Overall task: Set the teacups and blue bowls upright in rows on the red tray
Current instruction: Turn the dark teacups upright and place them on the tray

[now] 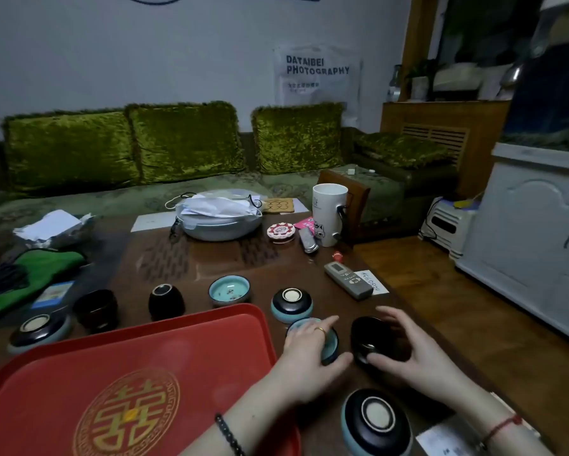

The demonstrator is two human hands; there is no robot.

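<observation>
The red tray (118, 366) with a gold emblem lies at the lower left, nothing on it. My left hand (309, 350) covers and grips an upright blue bowl (331, 344) just right of the tray. My right hand (404, 347) curls around a dark teacup (368, 337) beside it. Behind the tray stand an upright blue bowl (229, 290), an inverted blue bowl (291, 304), an inverted dark teacup (165, 300) and an upright dark teacup (96, 307). Other inverted blue bowls sit at the far left (38, 331) and the near right (376, 419).
A remote control (348, 280), a white mug (329, 218), a grey lidded dish (219, 213), a round coaster (280, 232) and a green cloth (43, 268) lie further back on the wooden table (309, 271). A green sofa stands behind, a white cabinet at right.
</observation>
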